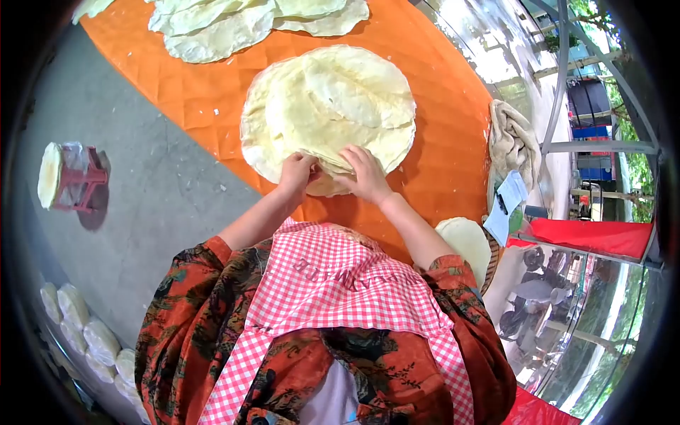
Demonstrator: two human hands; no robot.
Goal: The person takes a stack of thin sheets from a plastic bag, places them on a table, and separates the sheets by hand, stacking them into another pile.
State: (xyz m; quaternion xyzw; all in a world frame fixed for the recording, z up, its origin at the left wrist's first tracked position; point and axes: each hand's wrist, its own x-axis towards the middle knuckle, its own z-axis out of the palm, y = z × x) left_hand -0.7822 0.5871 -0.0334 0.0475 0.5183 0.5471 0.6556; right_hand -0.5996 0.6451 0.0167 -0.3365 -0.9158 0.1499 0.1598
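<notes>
A stack of thin, round, pale flatbreads (340,92) lies on the orange cloth in front of me, its upper sheets wrinkled and partly folded. At the near edge of the stack, my left hand (297,172) is closed with its fingertips pinching the folded rim of a flatbread. Just to its right, my right hand (365,176) grips the same layered rim, fingers over the top and thumb toward the left hand. How many sheets lie between the fingers is hidden.
More flatbreads (212,28) lie at the far side of the orange cloth (446,149). A crumpled towel (513,138) and blue-white packet (504,205) sit at right, near another flatbread (464,241). A red stool (88,178) stands at left; bagged stacks (99,340) sit lower left.
</notes>
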